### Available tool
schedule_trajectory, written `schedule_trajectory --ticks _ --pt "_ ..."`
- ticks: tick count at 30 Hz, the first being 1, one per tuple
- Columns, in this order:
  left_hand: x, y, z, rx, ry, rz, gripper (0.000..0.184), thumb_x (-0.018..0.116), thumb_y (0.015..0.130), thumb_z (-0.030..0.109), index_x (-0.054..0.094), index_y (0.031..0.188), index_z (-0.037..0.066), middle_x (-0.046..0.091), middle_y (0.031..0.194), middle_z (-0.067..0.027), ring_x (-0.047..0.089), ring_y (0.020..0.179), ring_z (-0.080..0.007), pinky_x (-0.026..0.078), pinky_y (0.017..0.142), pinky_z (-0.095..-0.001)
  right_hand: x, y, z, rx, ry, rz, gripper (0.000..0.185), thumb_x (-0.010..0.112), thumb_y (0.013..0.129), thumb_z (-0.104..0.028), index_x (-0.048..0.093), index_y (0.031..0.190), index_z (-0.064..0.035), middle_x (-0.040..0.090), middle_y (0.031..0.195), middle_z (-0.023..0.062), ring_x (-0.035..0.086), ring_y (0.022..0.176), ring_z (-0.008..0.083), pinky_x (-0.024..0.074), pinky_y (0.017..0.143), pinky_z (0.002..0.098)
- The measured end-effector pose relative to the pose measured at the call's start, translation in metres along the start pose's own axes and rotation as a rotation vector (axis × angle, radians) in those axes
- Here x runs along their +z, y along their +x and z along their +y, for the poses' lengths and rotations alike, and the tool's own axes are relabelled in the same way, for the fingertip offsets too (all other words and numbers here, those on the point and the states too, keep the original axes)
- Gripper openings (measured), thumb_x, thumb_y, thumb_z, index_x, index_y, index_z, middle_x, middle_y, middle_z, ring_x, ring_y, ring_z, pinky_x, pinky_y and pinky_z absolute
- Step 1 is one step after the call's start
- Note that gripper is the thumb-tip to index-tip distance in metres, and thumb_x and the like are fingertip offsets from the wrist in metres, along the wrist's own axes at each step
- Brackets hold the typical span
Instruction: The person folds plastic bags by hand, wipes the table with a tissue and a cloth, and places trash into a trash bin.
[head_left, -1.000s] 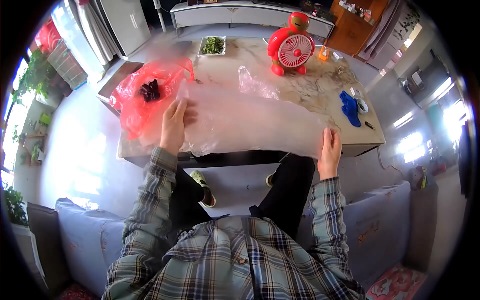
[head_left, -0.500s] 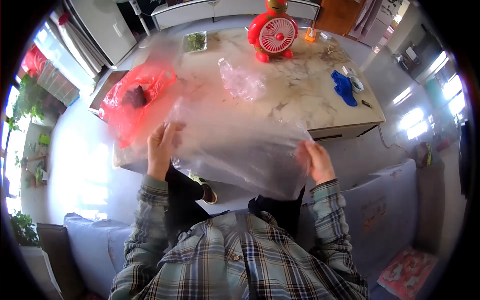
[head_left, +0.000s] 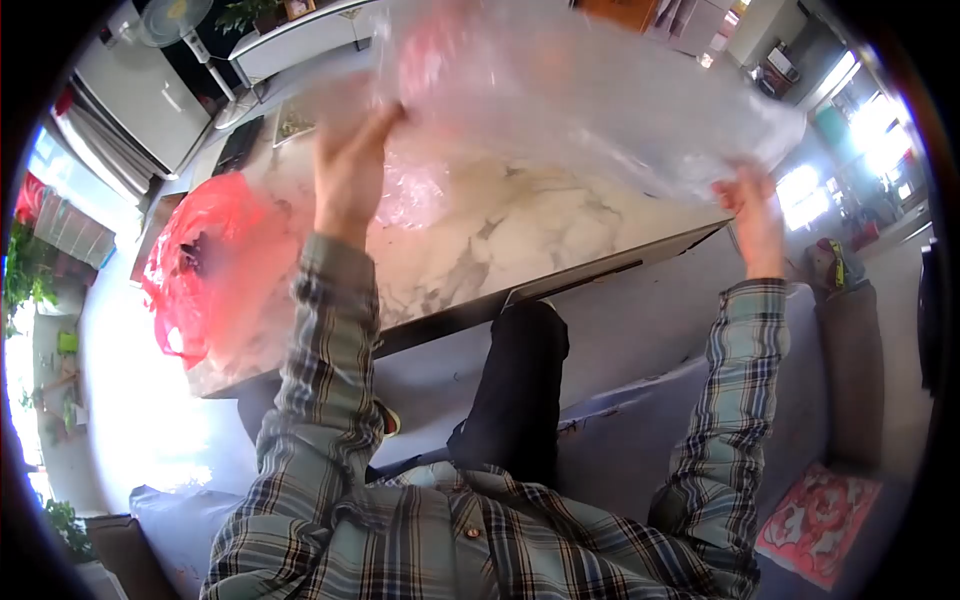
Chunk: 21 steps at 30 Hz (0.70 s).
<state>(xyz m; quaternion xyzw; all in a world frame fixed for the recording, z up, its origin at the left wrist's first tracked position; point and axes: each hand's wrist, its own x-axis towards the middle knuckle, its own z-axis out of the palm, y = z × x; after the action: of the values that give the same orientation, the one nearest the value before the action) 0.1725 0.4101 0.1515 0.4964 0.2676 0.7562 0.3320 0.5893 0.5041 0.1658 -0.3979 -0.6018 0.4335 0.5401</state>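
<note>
A large clear plastic bag [head_left: 590, 100] spreads out in the air above the table, blurred by motion. My left hand [head_left: 350, 165] grips its left side, fingers closed and partly smeared. At the right corner my right hand [head_left: 752, 205] pinches the film. Beneath the sheet a crumpled clear plastic bag [head_left: 415, 190] lies on the marble-patterned table [head_left: 500, 240]. Left of my left hand rests a red plastic bag [head_left: 205, 260] with something dark in it. The red fan [head_left: 435, 60] shows only faintly through the film.
The table's front edge runs just beyond my knees. A grey-covered sofa [head_left: 640, 440] is around me, with a pink patterned cushion [head_left: 820, 525] at right. A standing fan [head_left: 178, 22] and a white cabinet [head_left: 300, 45] are at the back left.
Both hands have risen and moved forward, lifting the clear bag from in front of my lap to above the table. The hands are farther apart, and my view has shifted.
</note>
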Motion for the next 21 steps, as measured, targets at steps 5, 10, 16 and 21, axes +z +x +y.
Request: schedule_trajectory --ticks 5,10,16,21 --pt "-0.029 -0.071 -0.082 -0.33 0.62 -0.129 0.036 0.051 0.077 -0.003 0.048 0.113 0.001 0.044 0.063 -0.0006 0.046 0.058 -0.0103 0.04 0.057 -0.023 -0.015 -0.016 0.123 0.213 -0.308 -0.165 0.032 0.054 0.085 -0.02 0.052 0.111 -0.0011 0.057 0.104 0.0018 0.052 0.096 0.01 0.0403 0.083 0.0238" --pt "-0.035 -0.117 -0.093 -0.405 0.923 -0.462 0.047 0.057 0.069 -0.001 0.049 0.114 0.01 0.058 0.098 -0.013 0.057 0.093 -0.0249 0.044 0.082 -0.0319 -0.01 -0.027 0.19 0.299 -0.456 -0.332 0.025 0.055 0.083 -0.012 0.054 0.106 -0.0007 0.059 0.097 0.0031 0.051 0.09 0.0071 0.0395 0.081 0.0227" --pt "-0.033 -0.131 -0.113 -0.103 1.225 -0.743 0.046 0.063 0.065 0.006 0.054 0.11 0.012 0.051 0.116 -0.0098 0.042 0.115 -0.0262 0.035 0.096 -0.0358 -0.004 -0.025 0.173 0.174 -0.481 -0.399 0.024 0.056 0.083 -0.02 0.056 0.099 -0.0023 0.059 0.082 0.0026 0.053 0.074 0.0112 0.0419 0.071 0.0236" --pt "-0.037 -0.127 -0.126 -0.385 1.119 -0.509 0.029 0.064 0.069 0.008 0.06 0.097 0.009 0.058 0.103 -0.0099 0.053 0.099 -0.0259 0.042 0.084 -0.0343 -0.006 -0.008 0.181 0.255 -0.668 -0.195 0.037 0.052 0.084 -0.036 0.054 0.081 0.0015 0.054 0.066 0.0114 0.051 0.062 0.0164 0.0397 0.06 0.03"
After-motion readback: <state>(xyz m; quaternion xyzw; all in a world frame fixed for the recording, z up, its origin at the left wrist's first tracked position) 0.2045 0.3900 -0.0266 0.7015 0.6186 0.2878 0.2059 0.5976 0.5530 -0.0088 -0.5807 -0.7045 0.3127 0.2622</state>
